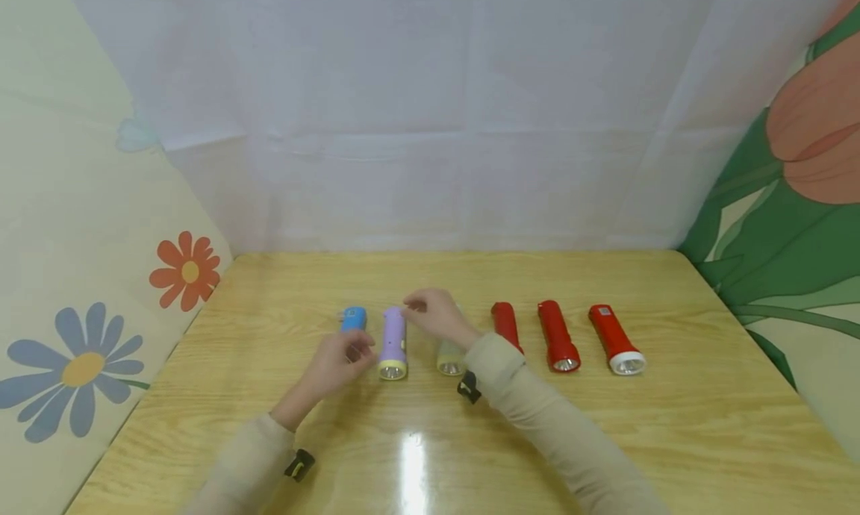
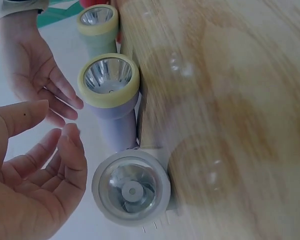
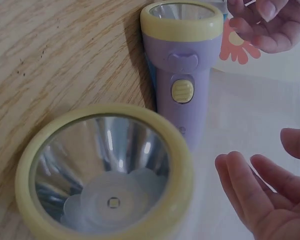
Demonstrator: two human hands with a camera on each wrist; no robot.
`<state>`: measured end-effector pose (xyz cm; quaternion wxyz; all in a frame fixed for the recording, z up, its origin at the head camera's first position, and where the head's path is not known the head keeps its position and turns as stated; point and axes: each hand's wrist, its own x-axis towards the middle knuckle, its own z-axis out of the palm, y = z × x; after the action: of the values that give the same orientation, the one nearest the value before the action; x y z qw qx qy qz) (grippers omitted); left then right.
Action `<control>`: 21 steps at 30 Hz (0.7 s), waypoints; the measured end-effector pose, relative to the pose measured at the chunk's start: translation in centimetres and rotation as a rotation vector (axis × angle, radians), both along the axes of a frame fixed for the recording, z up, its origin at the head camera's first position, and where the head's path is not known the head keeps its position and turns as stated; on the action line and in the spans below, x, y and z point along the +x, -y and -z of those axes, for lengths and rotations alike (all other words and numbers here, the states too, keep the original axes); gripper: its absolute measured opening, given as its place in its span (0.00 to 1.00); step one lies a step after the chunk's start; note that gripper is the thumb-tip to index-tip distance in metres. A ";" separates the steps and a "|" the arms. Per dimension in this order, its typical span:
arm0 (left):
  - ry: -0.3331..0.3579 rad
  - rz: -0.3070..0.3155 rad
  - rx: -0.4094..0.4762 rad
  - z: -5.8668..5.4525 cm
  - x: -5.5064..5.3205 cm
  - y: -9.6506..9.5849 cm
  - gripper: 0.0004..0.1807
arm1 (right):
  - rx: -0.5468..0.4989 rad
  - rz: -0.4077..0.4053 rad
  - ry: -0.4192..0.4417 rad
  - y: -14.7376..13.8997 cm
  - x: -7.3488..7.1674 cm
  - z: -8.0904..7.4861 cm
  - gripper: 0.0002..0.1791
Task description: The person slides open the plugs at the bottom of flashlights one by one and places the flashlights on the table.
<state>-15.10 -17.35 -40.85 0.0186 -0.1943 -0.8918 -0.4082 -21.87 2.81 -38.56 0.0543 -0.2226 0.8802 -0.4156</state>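
Note:
A row of flashlights lies on the wooden table. My left hand [image 1: 339, 362] hovers over the blue flashlight [image 1: 353, 318], covering its front part; its fingers are loosely bent, with nothing between them and the thumb. The blue one's pale round head [image 2: 132, 191] shows in the left wrist view. To its right is a purple flashlight [image 1: 393, 336] with a yellow rim and a yellow switch [image 3: 182, 91]. My right hand [image 1: 440, 317] is beside the purple one's tail, fingers relaxed and holding nothing. Below that hand, a pale green flashlight [image 1: 449, 357] is partly hidden by the wrist.
Farther right lie two red flashlights [image 1: 506, 325] [image 1: 558, 336] and a red one with a white rim [image 1: 613, 337]. The table [image 1: 416, 418] meets a white cloth [image 1: 430, 194] at the back. Flower-patterned panels [image 1: 74, 201] flank both sides.

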 end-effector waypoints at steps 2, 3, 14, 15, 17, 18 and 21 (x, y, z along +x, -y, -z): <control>0.022 -0.017 -0.010 0.1 0.0 -0.2 0.12 | 0.015 0.006 0.008 0.1 -0.2 0.1 0.16; 0.036 -0.033 -0.018 0.2 0.0 -0.3 0.13 | 0.018 0.011 0.010 0.1 -0.4 0.1 0.16; 0.113 -0.115 -0.094 0.0 0.1 -1.4 0.15 | 0.072 0.081 0.106 1.2 -1.6 0.3 0.19; 0.110 -0.114 -0.101 -0.1 0.1 -1.5 0.15 | 0.071 0.091 0.125 1.3 -1.7 0.3 0.19; 0.109 -0.115 -0.110 -0.1 0.1 -1.6 0.15 | 0.073 0.107 0.155 1.6 -1.9 0.2 0.20; 0.114 -0.120 -0.114 -0.1 0.1 -1.7 0.15 | 0.074 0.114 0.169 1.7 -1.9 0.2 0.20; 0.113 -0.125 -0.130 0.0 0.1 -1.8 0.15 | 0.084 0.127 0.192 2.0 -2.2 0.2 0.20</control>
<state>-14.96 -15.52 -40.87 -0.0188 -0.1157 -0.9264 -0.3577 -24.08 0.81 -38.78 0.1212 -0.1228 0.9000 -0.4004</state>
